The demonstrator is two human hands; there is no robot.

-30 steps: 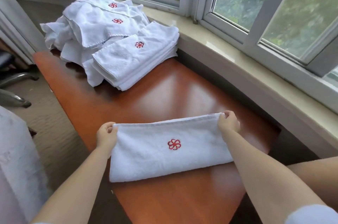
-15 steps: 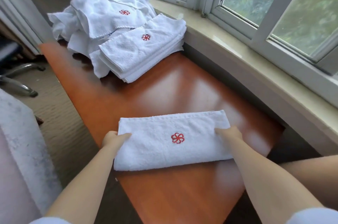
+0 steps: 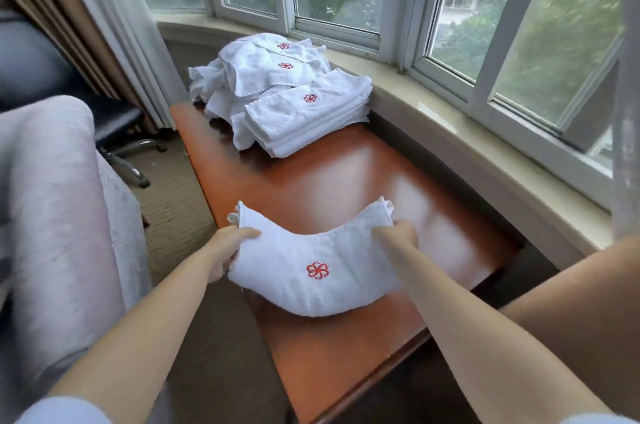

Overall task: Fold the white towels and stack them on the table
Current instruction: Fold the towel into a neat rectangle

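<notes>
No readable text; only a red flower emblem (image 3: pixel 317 270) on each towel (image 3: pixel 277 271).

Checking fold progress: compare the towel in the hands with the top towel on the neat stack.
The held towel sags in a curve, gripped at both ends by the left hand and right hand; the stack's top towel lies flat and untouched. The held one is longer, less folded. Both are white with a red flower emblem.

I see bare bench (image 3: pixel 346 177) between the held towel (image 3: pixel 311 271) and the folded stack (image 3: pixel 308 115). The loose towel heap (image 3: pixel 256 70) crowds the far end; the window sill (image 3: pixel 467 132) walls the right.
</notes>
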